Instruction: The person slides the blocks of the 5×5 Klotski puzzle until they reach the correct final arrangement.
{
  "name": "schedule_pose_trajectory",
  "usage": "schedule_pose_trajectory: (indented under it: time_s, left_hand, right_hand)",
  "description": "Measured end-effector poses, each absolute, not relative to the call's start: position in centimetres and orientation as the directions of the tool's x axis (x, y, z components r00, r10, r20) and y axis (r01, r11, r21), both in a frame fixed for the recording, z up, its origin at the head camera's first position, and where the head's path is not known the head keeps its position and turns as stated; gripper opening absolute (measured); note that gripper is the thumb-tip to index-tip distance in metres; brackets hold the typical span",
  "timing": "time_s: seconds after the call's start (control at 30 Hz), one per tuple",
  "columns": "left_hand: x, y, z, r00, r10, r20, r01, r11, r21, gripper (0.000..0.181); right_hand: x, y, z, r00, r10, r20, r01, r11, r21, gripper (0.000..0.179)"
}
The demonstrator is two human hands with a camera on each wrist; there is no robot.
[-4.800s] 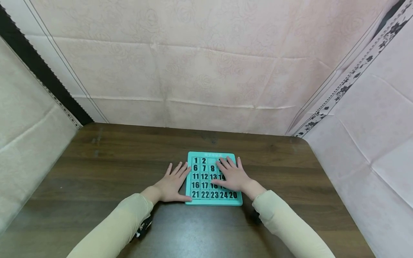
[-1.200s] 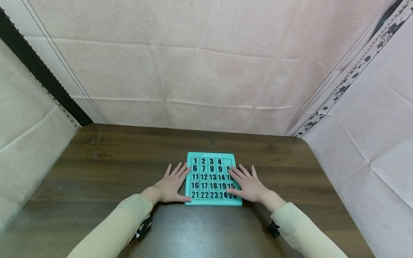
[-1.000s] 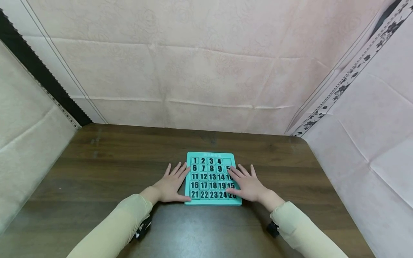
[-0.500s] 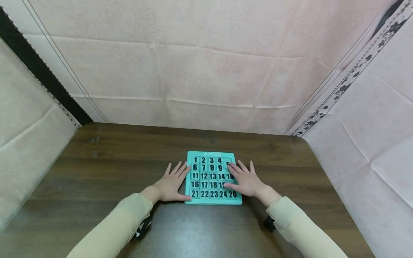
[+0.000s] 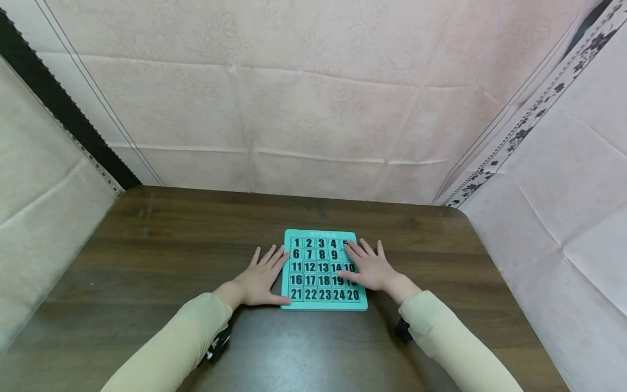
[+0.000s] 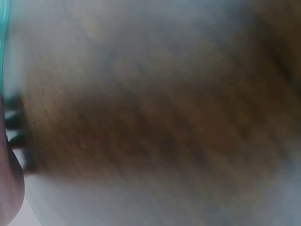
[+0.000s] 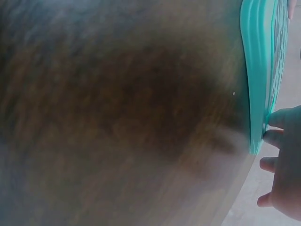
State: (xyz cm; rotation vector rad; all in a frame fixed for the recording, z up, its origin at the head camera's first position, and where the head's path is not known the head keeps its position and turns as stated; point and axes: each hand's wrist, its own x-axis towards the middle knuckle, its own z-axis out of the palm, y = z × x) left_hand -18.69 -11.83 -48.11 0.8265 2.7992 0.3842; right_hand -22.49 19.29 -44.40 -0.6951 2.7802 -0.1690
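Note:
A teal number sliding puzzle lies flat on the table, its black-numbered tiles set in rows. My left hand spreads along its left edge, fingertips and thumb right at the frame. With fingers extended, my right hand reaches over the right-hand column, fingertips at the tile 5 in the top right corner. Those fingers cover the cell below it; tiles 10 and 15 are partly hidden. In the right wrist view the puzzle's side shows beside that hand. Only part of the left hand enters the left wrist view.
Brown wood-grain table surrounds the puzzle. Pale patterned cloth hangs behind it, and more cloth stands along the right side. Small black devices sit at the wrists under pale sleeves.
Tiles 3 and 4 have shifted left in the top row. Tile 5 has since slid up into the top right corner as my right hand moved upward. My left hand has stayed put.

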Motion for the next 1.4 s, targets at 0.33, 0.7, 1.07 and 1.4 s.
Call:
schedule_pose_trajectory:
  time_s: [0.33, 0.7, 1.07, 1.4]
  left_hand:
    - [-18.5, -11.8, -47.8, -0.823, 0.557, -0.111, 0.505, 0.807, 0.305, 0.109]
    - [-18.6, -11.8, -47.9, -0.821, 0.559, -0.113, 0.506, 0.806, 0.306, 0.109]
    - [-18.5, -11.8, -47.7, -0.82, 0.563, -0.103, 0.512, 0.802, 0.309, 0.108]
    - [-18.5, -11.8, -47.7, -0.821, 0.562, -0.099, 0.511, 0.801, 0.311, 0.108]
  right_hand:
    - [-21.3, 20.0, -44.4, -0.835, -0.513, -0.201, -0.475, 0.855, -0.21, 0.079]
    - [-18.8, 21.2, -44.7, -0.815, -0.556, -0.16, -0.529, 0.828, -0.187, 0.08]
    - [-17.6, 21.1, -44.5, -0.793, -0.588, -0.158, -0.564, 0.807, -0.173, 0.078]
    - [-17.8, 20.7, -44.4, -0.799, -0.583, -0.146, -0.568, 0.812, -0.135, 0.079]
